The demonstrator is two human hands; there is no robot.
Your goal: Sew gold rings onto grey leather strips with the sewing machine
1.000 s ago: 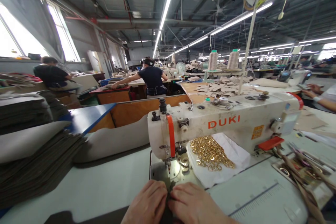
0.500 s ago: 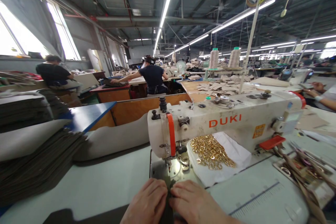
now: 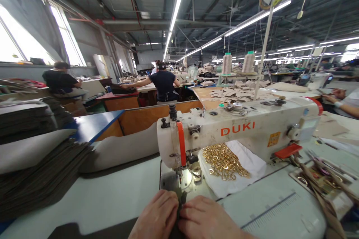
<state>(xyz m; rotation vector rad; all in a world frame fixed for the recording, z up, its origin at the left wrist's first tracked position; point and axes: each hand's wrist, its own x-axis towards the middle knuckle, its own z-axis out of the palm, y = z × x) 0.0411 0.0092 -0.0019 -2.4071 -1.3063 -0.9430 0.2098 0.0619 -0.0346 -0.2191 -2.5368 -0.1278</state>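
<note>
My left hand (image 3: 157, 213) is closed on a dark fabric piece (image 3: 120, 230), its fingers curled side by side just in front of the sewing machine (image 3: 238, 127). My right hand (image 3: 206, 216) pinches the same fabric from the other side, with a narrow gap between the hands. A small dark strip (image 3: 183, 197) shows between the fingertips, near the needle plate (image 3: 185, 180). The presser foot and needle (image 3: 180, 175) stand just beyond the hands. Fingertips and the gripped fabric edge are partly hidden.
Gold D-rings (image 3: 224, 160) lie heaped on a white sheet (image 3: 252, 164) under the machine arm. Dark stacked panels (image 3: 42, 179) stand left. At right is a tray (image 3: 297, 175) with straps and tools. Thread cones (image 3: 226, 64) stand behind; co-workers sit farther off.
The view shifts slightly, so the machine appears a little farther left. My hands keep nearly the same hold on the fabric. The seated person at far left has turned their head.
</note>
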